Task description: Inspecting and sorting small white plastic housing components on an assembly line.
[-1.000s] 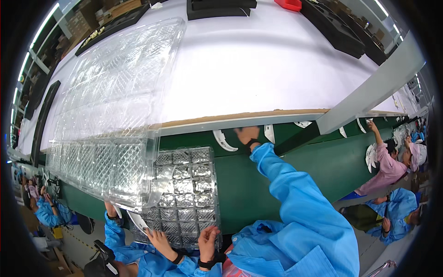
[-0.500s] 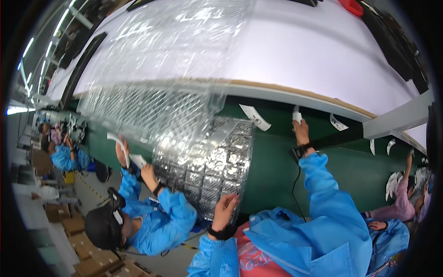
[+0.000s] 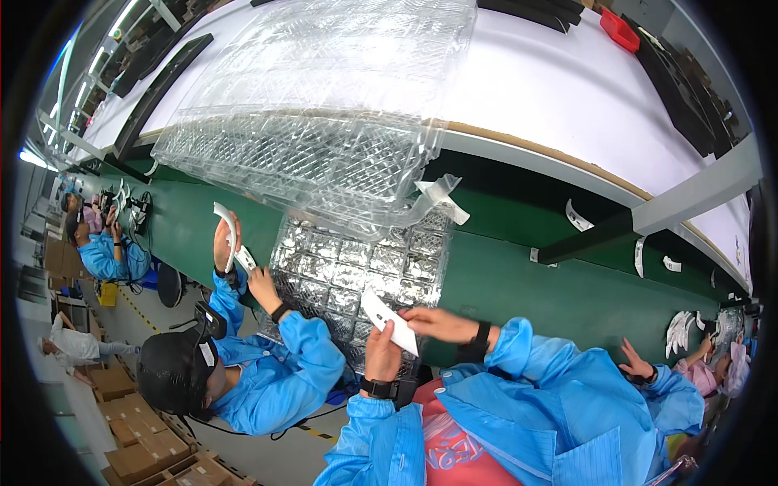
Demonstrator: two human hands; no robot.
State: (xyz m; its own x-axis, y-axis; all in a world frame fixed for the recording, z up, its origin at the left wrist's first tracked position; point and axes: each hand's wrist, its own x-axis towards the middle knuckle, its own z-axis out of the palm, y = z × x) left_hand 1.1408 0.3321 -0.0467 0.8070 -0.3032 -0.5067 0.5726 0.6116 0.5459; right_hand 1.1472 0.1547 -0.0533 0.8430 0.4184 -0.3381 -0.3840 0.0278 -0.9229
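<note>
In front of my chest I hold a white curved plastic piece (image 3: pixel 387 321) with small dark marks on it. My left hand (image 3: pixel 382 355) is closed on its lower edge. The fingers of my right hand (image 3: pixel 438 324) pinch its right side. Behind it lies a clear plastic tray (image 3: pixel 324 267) with many square pockets, partly covered by other clear sheets. Close to the tray's far right corner, another white piece (image 3: pixel 454 209) lies partly behind the clear plastic.
Stacked clear trays (image 3: pixel 275 154) overhang the white shelf (image 3: pixel 535 97). A grey post (image 3: pixel 697 190) stands at the right. More white pieces (image 3: pixel 577 215) lie along the green surface (image 3: pixel 502 283). At my left, a co-worker in blue (image 3: pixel 267 381) holds a similar piece (image 3: pixel 227 231).
My right hand has come back from the far side of the green surface with a white piece. My left hand, formerly at the tray's near edge, now grips that piece too.
</note>
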